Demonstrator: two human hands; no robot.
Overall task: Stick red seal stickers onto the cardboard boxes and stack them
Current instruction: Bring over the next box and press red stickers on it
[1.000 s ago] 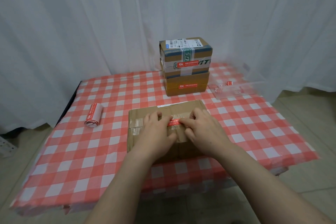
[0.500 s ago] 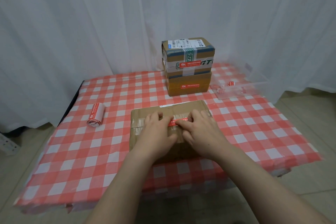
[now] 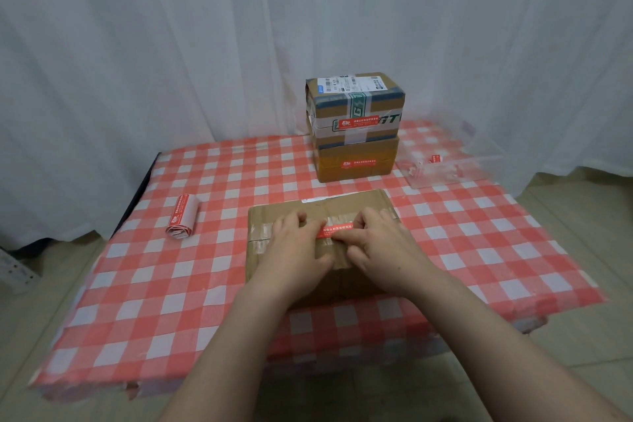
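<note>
Done: sealed two-box stack (image 3: 356,134) beyond grips | Now: left grip (image 3: 294,245) and right grip (image 3: 380,247), fingers curled, pinch sticker (image 3: 337,232) onto box (image 3: 261,260) beneath | Left: stacking it.

Near box (image 3: 359,204): matt brown cardboard under glossy clear tape (image 3: 262,229), with a smooth red paper sticker (image 3: 337,232). The checked desk cover (image 3: 164,288) looks thin and creased. Far-right tray (image 3: 455,176) is clear plastic.

red sticker (image 3: 337,232) ends hidden under left hand (image 3: 294,247), right hand (image 3: 380,247) | print illegible | clear tray (image 3: 455,179) contents blurred
</note>
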